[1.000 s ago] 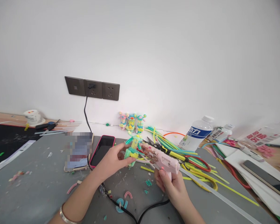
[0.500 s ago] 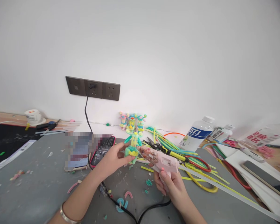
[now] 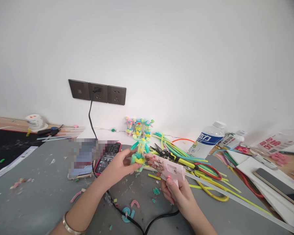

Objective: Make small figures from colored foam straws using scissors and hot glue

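Observation:
Between the thumb and fingers of my left hand [image 3: 123,163] a small green and yellow figurine [image 3: 140,150] is held upright over the mat. My right hand [image 3: 175,189] is wrapped round the handle of a pink glue gun [image 3: 172,168], with a small red light showing near my thumb. The gun's crusted nozzle points left and meets or nearly meets the figurine's side; I cannot tell whether they touch. A long translucent glue stick [image 3: 225,192] runs from the gun's back to the right. Three similar figurines [image 3: 138,128] stand against the wall.
Pruning shears [image 3: 178,158] and coloured strips [image 3: 159,138] lie behind the gun. A labelled bottle [image 3: 207,140] stands right of them. Two phones, one in a pink case [image 3: 109,158], lie left. A black cord [image 3: 161,215] crosses the grey mat [image 3: 51,192] among scraps.
The glue gun's nozzle has tilted slightly and moved a little left against or beside the figurine, which now stands more upright. The pink-cased phone's screen has lit up.

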Available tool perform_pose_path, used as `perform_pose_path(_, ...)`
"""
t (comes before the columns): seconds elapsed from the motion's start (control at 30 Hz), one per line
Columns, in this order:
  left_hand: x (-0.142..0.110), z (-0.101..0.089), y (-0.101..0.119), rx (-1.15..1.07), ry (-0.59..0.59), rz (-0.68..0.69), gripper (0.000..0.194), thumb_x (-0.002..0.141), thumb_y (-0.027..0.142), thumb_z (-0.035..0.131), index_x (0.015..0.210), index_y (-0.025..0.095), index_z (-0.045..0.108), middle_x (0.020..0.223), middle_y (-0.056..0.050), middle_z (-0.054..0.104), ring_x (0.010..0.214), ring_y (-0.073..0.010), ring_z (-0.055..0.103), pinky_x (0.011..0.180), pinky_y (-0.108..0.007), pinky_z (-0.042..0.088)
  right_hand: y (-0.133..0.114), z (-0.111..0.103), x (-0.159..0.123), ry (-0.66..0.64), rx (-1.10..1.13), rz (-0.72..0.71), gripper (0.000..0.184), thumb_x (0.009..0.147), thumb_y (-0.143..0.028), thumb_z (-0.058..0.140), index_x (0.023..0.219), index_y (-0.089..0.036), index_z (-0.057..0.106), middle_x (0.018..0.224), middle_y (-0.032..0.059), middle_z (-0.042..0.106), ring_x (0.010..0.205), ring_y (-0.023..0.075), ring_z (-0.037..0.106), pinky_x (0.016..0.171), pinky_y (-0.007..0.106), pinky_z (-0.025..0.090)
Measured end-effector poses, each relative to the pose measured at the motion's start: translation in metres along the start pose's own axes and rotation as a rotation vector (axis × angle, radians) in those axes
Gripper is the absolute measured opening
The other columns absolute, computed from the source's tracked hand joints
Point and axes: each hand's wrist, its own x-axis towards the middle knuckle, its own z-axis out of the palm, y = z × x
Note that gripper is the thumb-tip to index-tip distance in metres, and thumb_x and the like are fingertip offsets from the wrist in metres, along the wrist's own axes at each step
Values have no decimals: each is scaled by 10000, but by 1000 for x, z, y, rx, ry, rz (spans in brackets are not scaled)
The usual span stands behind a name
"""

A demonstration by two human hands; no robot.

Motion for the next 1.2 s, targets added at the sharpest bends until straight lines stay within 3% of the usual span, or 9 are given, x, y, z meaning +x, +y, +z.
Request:
perform_pose_path(0.57, 0, 0, 2, -31, -11, 5, 578, 813, 463, 693, 1322, 217, 570, 1428, -139, 543, 999, -268, 668, 681, -279, 531, -1, 1, -1, -10, 2, -1, 436, 929, -603, 499, 901, -171, 549, 535, -87, 326, 389, 61, 257, 387, 215, 207)
perform_pose_path(0.8, 0, 0, 0, -28, -10, 6, 571, 820, 477, 696, 1318, 230, 564, 1442, -128, 520, 940, -236, 661, 667, -274, 519, 1, -1, -1, -8, -18, -8, 427, 943, -584, 485, 889, -165, 550, 553, -81, 332, 402, 62, 266, 389, 213, 209)
perform_pose_path(1.03, -1, -1, 0, -39, -1, 29, 558, 821, 467, 700, 1309, 231, 567, 1409, -126, 539, 887, -212, 643, 663, -274, 515, -2, 1, 0, -1, -39, -27, 435, 950, -562, 490, 1027, -143, 577, 538, -87, 325, 401, 71, 275, 400, 224, 212)
perform_pose_path(1.2, 0, -2, -2, -34, 10, 55, 526, 833, 426, 697, 1298, 211, 575, 1269, -119, 617, 828, -188, 630, 660, -266, 507, 1, 0, 1, 49, -68, -7, 434, 936, -554, 520, 1048, -141, 589, 529, -83, 336, 412, 72, 268, 398, 220, 211)
